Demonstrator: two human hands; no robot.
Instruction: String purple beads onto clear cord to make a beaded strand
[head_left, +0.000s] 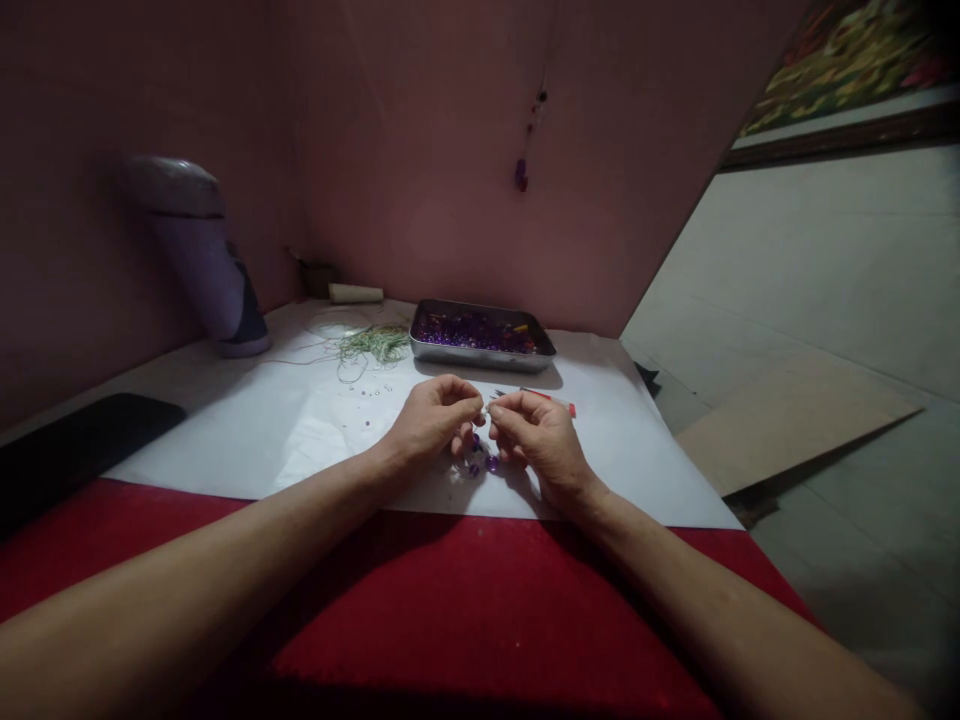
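Note:
Over the white paper, my left hand (pixel 439 412) and my right hand (pixel 538 430) meet, thumb and forefinger of each pinched together. A tiny whitish bit, seemingly the thread end of a string of beads, shows between the fingertips. Just below them are purple and clear beads (pixel 492 464) of that string; whether they hang or rest on the paper I cannot tell. Behind my right hand lies a red-handled tool (pixel 551 400) with a dark pointed tip, partly hidden. A metal tray (pixel 480 354) of purple beads stands beyond my hands.
Greenish thread (pixel 375 343) lies tangled left of the tray, with several small beads (pixel 367 422) nearby. A purple bottle (pixel 206 260) stands at the left, behind a dark flat object (pixel 97 435). Red cloth (pixel 465 610) borders the front. A bead strand (pixel 522 172) hangs at the back wall.

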